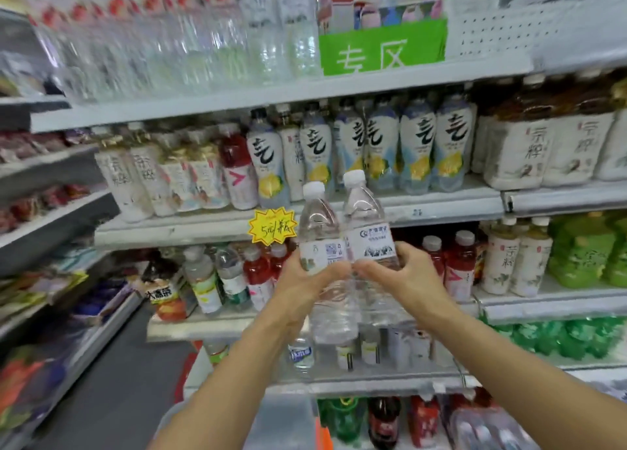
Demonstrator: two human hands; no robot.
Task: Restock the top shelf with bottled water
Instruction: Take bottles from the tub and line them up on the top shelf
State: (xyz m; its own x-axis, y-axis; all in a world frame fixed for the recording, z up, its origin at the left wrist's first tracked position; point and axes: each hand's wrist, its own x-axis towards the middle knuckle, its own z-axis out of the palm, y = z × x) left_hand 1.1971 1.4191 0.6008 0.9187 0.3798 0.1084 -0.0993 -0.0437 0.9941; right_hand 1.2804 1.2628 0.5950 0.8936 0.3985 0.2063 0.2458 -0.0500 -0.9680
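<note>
Left hand point(307, 280) wrapped round the lower body of a clear plastic water bottle with white cap and pale label point(320, 246), fingers curled behind it, thumb across the front. Right hand point(403, 276) gripping a second clear plastic water bottle with white cap and blue-printed label point(368, 236), thumb over the label's lower edge, fingers curled round the far side. Both bottles upright, touching side by side, held in the air in front of the shelving and well below the top white metal shelf point(271, 96).

Just behind the bottles, left of their shoulders: a yellow star-shaped paper price tag point(271, 226) clipped to a shelf edge. Above that tag: a row of pale bottles with bold black brush characters and yellow fruit pictures point(417, 144). Right of the tag and lower: red drink bottles with grey caps point(458, 266).

Far above the tag, on the top shelf: blurred clear water bottles point(190, 42) standing in a mass, and to their right a green cardboard sign with white characters point(380, 51).
</note>
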